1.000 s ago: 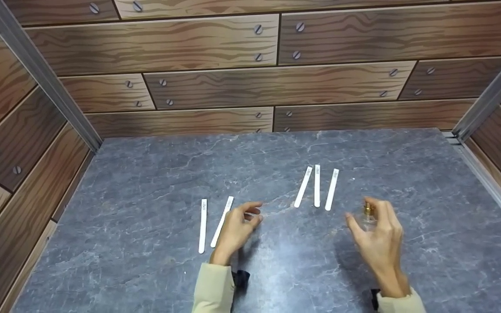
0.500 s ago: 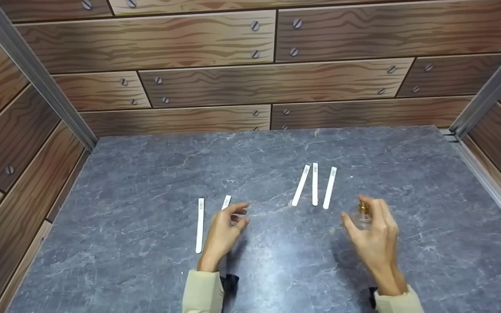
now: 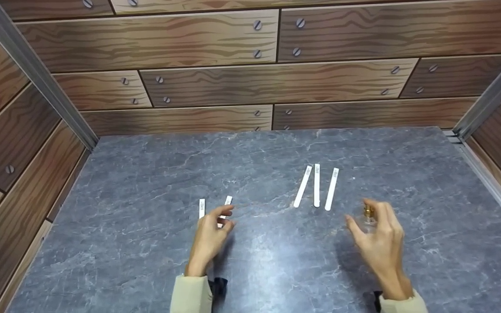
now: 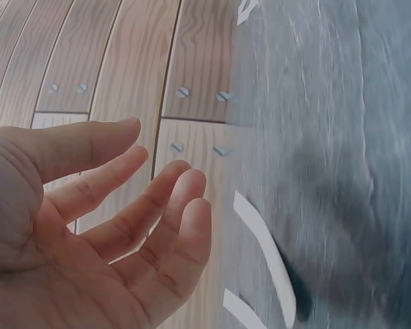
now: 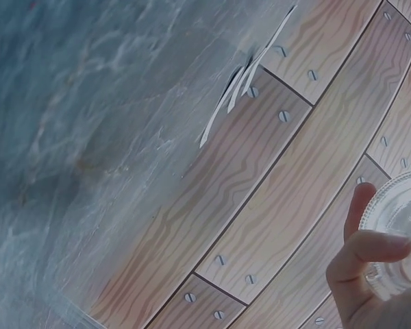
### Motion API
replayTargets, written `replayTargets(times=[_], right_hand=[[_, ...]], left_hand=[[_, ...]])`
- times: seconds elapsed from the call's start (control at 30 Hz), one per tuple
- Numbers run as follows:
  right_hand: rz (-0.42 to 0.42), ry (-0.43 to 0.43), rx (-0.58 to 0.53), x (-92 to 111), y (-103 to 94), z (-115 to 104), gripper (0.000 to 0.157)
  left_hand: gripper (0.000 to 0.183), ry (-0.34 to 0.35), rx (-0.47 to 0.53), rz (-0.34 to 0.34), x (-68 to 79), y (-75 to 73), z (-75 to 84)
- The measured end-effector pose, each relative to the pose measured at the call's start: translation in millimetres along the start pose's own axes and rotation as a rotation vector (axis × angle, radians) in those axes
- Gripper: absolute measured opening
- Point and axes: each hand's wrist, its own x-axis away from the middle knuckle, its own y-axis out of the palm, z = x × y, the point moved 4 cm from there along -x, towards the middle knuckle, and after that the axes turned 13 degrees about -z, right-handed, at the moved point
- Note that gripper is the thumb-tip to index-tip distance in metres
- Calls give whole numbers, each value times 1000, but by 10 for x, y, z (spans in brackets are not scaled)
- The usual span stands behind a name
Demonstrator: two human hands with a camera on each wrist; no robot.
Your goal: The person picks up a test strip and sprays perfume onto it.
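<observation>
In the head view my right hand (image 3: pixel 381 243) grips a small clear glass perfume bottle (image 3: pixel 368 213) with a gold top, raised over the right part of the table. Its round, ridged glass base (image 5: pixel 390 219) faces the right wrist camera, with fingers curled round it. My left hand (image 3: pixel 209 234) hovers over two white paper strips, its fingers loosely bent and nothing in them. It partly covers the outer strip (image 3: pixel 202 208) and the inner strip (image 3: pixel 228 200). The left wrist view shows one white strip (image 4: pixel 268 248) beyond the fingertips.
Three more white strips (image 3: pixel 317 184) with small print at their far ends lie fanned out right of centre on the grey marbled table (image 3: pixel 259 161). Wood-patterned walls (image 3: pixel 207 87) and metal corner posts (image 3: pixel 41 82) enclose the table at the back and sides.
My left hand has moved left, across the inner strip and onto part of the outer one. The right hand keeps holding the perfume bottle in nearly the same place.
</observation>
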Motion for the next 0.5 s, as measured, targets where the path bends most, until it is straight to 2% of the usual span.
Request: replayTargets(times=[0.23,0.5], right_hand=[[0,5,7,-2,0,7,45],[-8,-6,10,-19,-21,8,47]], left_hand=[[31,-28,-5,25,28,-75,-86],[33,-67,-1,54,78,-112,-181]])
